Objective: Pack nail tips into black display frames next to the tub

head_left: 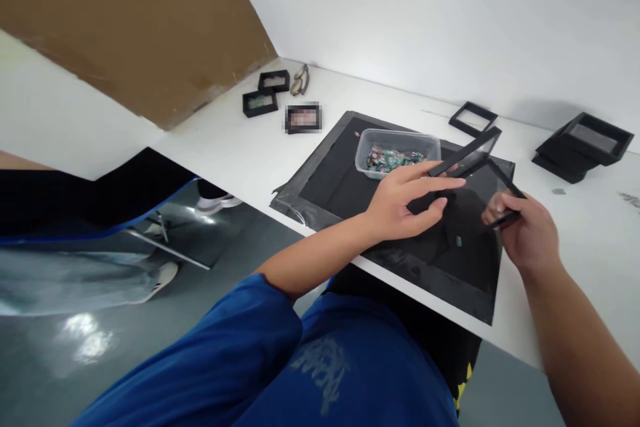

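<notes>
Head view: you are holding a hinged black case (473, 167) open over the black mat (350, 190), above the mat's right half near the table's (240, 147) front edge. Your left hand (405, 203) is closing finger and thumb on the case's upper leaf, which is slanting up and away toward the table's far right. Your right hand (527, 233) is gripping the lower leaf at its near right corner, fingers wrapped under it. The case's long axis is running from your left hand up toward the right, so both hands are on it, the left nearer the hinge side, as far as you can tell.

A small green piece (459, 240) is lying on the mat just below the case, between your hands and a little nearer the right one. The clear tub (397, 150) of mixed pieces is sitting just beyond your left hand, toward the mat's far edge. Spare cases are lying well apart: one (473, 118) past the mat, a stack (583, 147) toward the table's right end, two (267, 92) near the far left corner. Open room is lying on the mat's left half.
</notes>
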Available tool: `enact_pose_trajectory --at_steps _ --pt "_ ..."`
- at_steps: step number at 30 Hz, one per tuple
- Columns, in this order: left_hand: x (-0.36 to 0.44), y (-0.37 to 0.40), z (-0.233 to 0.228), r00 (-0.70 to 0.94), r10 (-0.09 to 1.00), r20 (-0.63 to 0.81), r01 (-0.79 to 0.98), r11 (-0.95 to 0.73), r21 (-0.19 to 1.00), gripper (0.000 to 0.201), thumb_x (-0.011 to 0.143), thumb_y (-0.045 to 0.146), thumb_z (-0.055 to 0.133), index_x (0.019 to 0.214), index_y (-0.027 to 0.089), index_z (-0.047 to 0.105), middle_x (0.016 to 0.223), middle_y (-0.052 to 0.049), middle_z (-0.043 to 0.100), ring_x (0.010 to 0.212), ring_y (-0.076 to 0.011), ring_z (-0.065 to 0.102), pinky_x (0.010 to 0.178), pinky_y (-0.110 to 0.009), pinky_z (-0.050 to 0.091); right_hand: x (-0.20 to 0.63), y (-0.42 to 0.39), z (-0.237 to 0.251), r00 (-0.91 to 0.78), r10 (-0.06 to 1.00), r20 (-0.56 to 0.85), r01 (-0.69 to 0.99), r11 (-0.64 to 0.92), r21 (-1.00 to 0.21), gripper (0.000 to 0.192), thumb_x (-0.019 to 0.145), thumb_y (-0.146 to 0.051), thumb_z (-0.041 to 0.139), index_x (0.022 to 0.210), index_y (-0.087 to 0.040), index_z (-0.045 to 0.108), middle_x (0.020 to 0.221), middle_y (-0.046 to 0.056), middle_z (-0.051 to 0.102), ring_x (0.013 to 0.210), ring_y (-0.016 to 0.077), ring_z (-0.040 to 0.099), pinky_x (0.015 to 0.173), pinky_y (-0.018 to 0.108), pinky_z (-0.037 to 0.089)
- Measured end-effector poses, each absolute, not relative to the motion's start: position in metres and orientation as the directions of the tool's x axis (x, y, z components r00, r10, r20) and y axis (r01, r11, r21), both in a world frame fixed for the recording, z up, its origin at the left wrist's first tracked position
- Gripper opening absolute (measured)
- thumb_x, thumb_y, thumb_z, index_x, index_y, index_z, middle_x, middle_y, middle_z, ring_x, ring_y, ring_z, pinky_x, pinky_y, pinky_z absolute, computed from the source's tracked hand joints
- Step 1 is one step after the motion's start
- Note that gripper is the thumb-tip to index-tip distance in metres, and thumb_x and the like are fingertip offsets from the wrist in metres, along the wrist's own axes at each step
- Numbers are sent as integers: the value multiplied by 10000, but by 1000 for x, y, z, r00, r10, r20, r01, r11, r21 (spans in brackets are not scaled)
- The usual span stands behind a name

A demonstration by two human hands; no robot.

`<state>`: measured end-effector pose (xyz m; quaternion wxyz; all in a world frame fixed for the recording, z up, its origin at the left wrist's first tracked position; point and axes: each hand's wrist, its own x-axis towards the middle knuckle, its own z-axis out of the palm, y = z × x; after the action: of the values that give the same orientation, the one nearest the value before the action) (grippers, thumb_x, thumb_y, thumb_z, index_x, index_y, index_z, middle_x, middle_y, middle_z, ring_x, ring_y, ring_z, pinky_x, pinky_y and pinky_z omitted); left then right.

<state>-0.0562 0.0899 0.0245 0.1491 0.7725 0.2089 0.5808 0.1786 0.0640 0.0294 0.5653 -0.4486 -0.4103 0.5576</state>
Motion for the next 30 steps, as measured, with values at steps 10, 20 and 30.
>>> enact_pose_trajectory --at_steps 10,20,30 --pt "-55 83 24 458 629 628 384 -777 498 380 992 339 533 1301 208 711 1203 -89 776 1132 -192 726 1020 -360 588 186 72 23 211 962 -173 -293 -106 -950 278 687 -312 676 556 -196 461 560 1 363 515 123 374 495 282 336" --pt "-54 87 21 482 648 590 447 -761 470 331 1026 198 469 1206 223 745 989 -43 787 982 -145 736 927 -285 568 180 74 16 343 933 -107 -216 -33 -976 378 565 -245 814 861 -225 581 538 -57 481 505 129 432 448 234 368" --pt "-54 89 14 389 508 768 482 -823 300 378 978 116 446 1178 262 733 1151 -38 767 1081 -127 716 968 -275 540 187 69 7 349 936 -37 189 -109 -976 350 640 -337 782 941 -187 685 728 13 620 651 150 559 565 258 464"
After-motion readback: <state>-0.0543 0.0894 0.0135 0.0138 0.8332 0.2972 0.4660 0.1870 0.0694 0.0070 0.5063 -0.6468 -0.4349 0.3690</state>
